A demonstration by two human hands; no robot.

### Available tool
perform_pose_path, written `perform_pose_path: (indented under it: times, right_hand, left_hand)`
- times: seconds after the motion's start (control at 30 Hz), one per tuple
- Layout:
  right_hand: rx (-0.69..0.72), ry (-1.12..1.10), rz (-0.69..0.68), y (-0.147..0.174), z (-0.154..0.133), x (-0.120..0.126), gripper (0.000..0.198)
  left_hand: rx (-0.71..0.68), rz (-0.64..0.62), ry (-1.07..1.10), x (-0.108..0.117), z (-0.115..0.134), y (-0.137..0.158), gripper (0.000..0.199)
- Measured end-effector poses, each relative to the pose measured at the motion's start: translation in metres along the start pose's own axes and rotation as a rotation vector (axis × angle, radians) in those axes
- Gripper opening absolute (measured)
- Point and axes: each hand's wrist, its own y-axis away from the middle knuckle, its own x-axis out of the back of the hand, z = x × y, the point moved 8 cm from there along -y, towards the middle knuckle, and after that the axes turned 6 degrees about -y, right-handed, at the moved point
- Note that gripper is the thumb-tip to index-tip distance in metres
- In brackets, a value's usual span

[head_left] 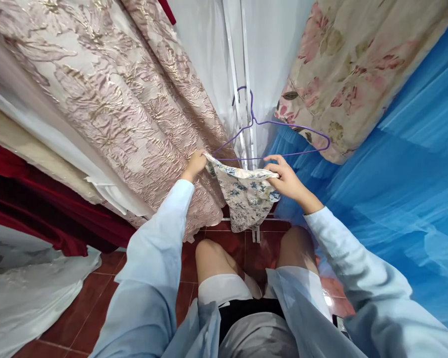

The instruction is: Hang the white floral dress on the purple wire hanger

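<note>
A small cream garment with a blue floral print (244,196) hangs stretched between my two hands by its pale upper edge. My left hand (197,163) pinches one end of that edge, beside the left corner of a purple wire hanger (289,124). At the other end, my right hand (284,177) grips the edge between thumb and fingers, its forefinger lifted close to the hanger's lower bar. The hanger's hook is at the white metal rack post (247,59). Whether the garment is joined to the hanger on the left is hidden by my fingers.
Pink-and-gold embossed fabric (134,104) hangs on the left, with dark red cloth (33,194) beyond it. To the right hang a beige floral cloth (343,74) and bright blue tulle (406,174). Red floor tiles (93,298) lie below, and my knees are under the garment.
</note>
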Motion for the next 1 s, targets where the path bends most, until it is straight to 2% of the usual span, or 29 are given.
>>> perform_pose_path:
  times: [0.07, 0.2, 0.4, 0.57, 0.63, 0.77, 0.9, 1.0]
  right_hand:
    - [-0.008, 0.1, 0.019, -0.009, 0.015, 0.004, 0.014]
    - [-0.136, 0.243, -0.018, -0.021, 0.045, 0.0, 0.016]
    - [-0.157, 0.391, 0.048, -0.025, 0.039, 0.007, 0.023]
    - [-0.27, 0.471, -0.002, -0.031, 0.059, 0.01, 0.021]
    - [-0.289, 0.461, -0.035, -0.031, 0.067, 0.007, 0.021]
    - [-0.253, 0.424, -0.061, -0.025, 0.066, -0.004, 0.023]
    - [-0.237, 0.432, -0.078, -0.02, 0.056, -0.012, 0.023]
    - [-0.251, 0.498, -0.103, -0.02, 0.049, -0.015, 0.022]
  left_hand:
    - [0.016, 0.016, -0.016, 0.004, -0.004, 0.003, 0.026]
    - [0.014, 0.082, -0.025, 0.013, -0.002, 0.002, 0.023]
    - [0.024, 0.102, 0.113, 0.016, 0.014, -0.007, 0.021]
    - [-0.154, -0.037, 0.008, 0.008, 0.05, 0.007, 0.017]
    - [-0.213, -0.051, -0.061, 0.007, 0.061, 0.016, 0.017]
    - [-0.25, 0.105, -0.153, 0.025, 0.063, 0.029, 0.022]
    - [-0.178, 0.303, -0.199, 0.052, 0.045, 0.037, 0.025]
    - [-0.131, 0.374, -0.225, 0.065, 0.037, 0.044, 0.022]
